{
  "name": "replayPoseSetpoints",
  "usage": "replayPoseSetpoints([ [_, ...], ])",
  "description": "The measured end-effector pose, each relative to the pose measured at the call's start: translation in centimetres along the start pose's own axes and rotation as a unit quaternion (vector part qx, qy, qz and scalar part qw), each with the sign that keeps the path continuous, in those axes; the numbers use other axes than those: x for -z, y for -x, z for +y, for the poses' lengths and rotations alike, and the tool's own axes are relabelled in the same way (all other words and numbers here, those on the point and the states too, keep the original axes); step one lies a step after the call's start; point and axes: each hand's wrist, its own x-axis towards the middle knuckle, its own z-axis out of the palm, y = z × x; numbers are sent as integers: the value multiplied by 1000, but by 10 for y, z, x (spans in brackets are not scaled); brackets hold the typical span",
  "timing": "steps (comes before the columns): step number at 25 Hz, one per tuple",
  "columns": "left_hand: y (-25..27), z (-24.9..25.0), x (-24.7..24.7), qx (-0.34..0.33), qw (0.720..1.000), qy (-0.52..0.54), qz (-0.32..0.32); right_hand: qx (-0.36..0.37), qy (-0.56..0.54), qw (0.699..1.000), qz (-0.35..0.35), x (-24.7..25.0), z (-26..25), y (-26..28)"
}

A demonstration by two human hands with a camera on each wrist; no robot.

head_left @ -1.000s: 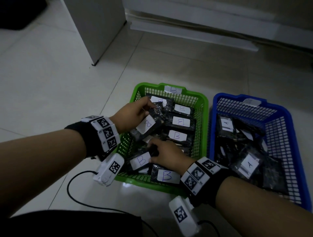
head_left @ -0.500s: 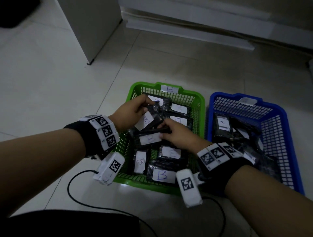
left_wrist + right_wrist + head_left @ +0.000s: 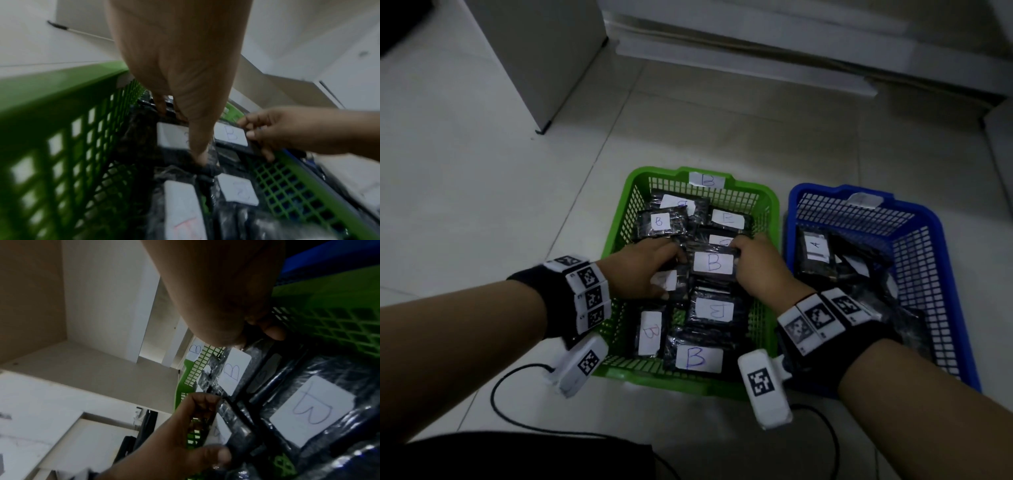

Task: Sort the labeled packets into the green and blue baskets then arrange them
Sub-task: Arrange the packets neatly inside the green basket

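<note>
At the centre of the head view both hands work inside the green basket (image 3: pixel 619 240), whose far rim carries a B tag. The right hand (image 3: pixel 760 270) pinches the right end of a B packet (image 3: pixel 714 263), apparently to square it into a row. The left hand (image 3: pixel 643 270) curls its fingers around a neighbouring packet (image 3: pixel 671 281) at left, likely steadying it. At right, the blue basket (image 3: pixel 928 240) holds the A packets (image 3: pixel 815 246).

b-labelled packets (image 3: pixel 312 410) in green basket (image 3: pixel 337 321), both hands at pkt edges
</note>
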Motion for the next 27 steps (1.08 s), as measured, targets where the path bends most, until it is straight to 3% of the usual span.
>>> replayPoseSetpoints([
  [3,1,-3,-5,-7,991,-136,-15,12,105,994,4,-3,-2,7],
  [7,-1,-3,-7,43,984,-171,-8,73,158,983,60,-14,-4,10],
  [11,-1,-4,-3,48,986,-159,29,93,126,987,21,-18,-2,10],
  [14,-2,-2,1,55,980,-178,69,135,53,986,87,-20,-12,17],
  [15,-3,-2,2,60,977,-188,80,150,4,985,79,-21,-18,20],
  [17,-4,-2,5,64,973,-198,102,177,-61,982,-5,-26,-28,27],
  [19,-4,-5,6,65,971,-205,106,215,-41,968,-126,-38,-37,33],
  [21,-2,-10,7,66,969,-222,86,242,4,952,-185,-56,-45,33],
  [27,1,-16,1,59,949,-307,27,198,21,971,-133,-77,-66,25],
])
